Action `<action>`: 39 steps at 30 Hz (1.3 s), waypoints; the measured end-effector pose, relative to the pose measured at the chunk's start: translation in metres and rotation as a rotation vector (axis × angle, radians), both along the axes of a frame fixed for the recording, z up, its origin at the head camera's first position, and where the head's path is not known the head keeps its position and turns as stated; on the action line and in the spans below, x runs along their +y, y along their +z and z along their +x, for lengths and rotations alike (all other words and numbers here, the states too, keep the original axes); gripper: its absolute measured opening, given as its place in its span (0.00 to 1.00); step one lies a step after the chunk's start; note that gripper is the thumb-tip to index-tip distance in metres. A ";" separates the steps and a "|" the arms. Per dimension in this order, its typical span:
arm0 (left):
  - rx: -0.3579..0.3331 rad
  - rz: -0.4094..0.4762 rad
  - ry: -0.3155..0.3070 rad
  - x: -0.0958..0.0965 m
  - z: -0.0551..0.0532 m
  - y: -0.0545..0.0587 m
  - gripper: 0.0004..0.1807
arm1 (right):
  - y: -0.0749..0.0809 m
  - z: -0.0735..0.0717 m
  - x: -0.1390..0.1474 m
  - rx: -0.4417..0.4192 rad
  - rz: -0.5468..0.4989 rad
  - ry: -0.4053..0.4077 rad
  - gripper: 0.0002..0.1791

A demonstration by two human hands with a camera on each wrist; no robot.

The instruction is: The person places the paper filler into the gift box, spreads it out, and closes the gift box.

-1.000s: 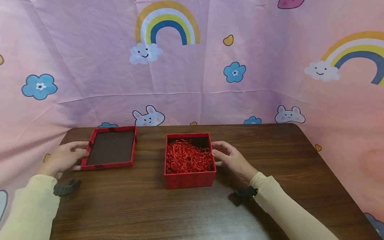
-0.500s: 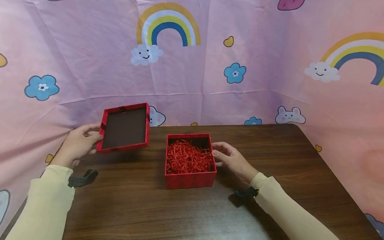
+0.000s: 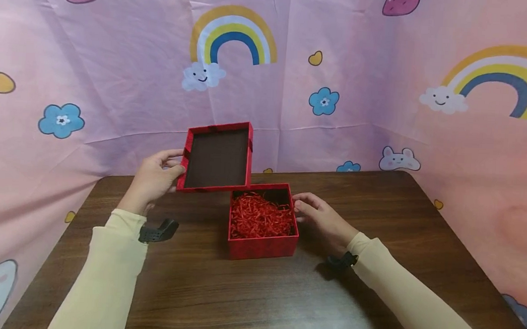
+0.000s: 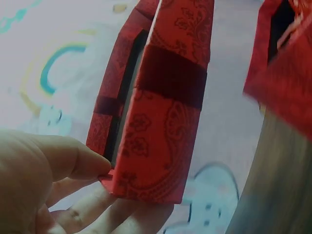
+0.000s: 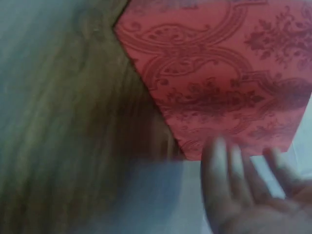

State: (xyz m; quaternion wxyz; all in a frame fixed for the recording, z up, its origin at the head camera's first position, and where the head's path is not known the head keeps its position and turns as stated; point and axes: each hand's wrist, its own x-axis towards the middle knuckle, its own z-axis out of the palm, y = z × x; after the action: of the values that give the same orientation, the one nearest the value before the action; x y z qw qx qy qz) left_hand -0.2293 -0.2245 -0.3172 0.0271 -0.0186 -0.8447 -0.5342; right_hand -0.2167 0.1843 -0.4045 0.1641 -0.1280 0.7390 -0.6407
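Note:
My left hand (image 3: 155, 178) pinches the left side of a red box lid (image 3: 219, 157), thumb on the inner edge and fingers underneath. The lid is raised and tilted, its dark inside facing me, and its lower right corner overlaps the box's back left corner in the head view. A patterned side of the lid with a dark ribbon band (image 4: 169, 78) shows in the left wrist view. The red box (image 3: 262, 247) stands on the table, holding red shredded paper (image 3: 261, 215). My right hand (image 3: 325, 217) is at the box's right side, fingers fairly straight, fingertips right by its patterned wall (image 5: 219, 73).
The brown wooden table (image 3: 238, 297) reaches back to a pink and purple cloth (image 3: 151, 79) printed with rainbows, flowers and rabbits. More of this cloth hangs along the right side. A dark strap (image 3: 158, 231) sits at my left wrist, another strap (image 3: 342, 260) at my right.
My left hand has lifted the lid off the table at the left and carried it up and rightward, close to the box. The box and right hand have stayed nearly in place.

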 end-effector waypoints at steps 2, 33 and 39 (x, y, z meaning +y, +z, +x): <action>0.000 0.007 -0.004 0.013 -0.001 0.003 0.30 | 0.006 -0.002 -0.002 0.067 0.039 -0.060 0.29; 0.252 -0.165 0.092 0.118 0.020 0.002 0.29 | 0.079 0.009 -0.025 0.294 0.140 -0.249 0.31; 0.287 -0.089 0.054 0.119 0.027 0.002 0.30 | 0.080 0.012 -0.024 0.351 0.129 -0.257 0.28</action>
State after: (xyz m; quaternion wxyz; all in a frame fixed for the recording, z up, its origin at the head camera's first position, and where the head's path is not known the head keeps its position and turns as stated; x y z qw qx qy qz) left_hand -0.2028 -0.1058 -0.3156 0.1611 -0.0731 -0.8553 -0.4870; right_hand -0.2047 0.1601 -0.3242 -0.0424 -0.1315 0.8061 -0.5755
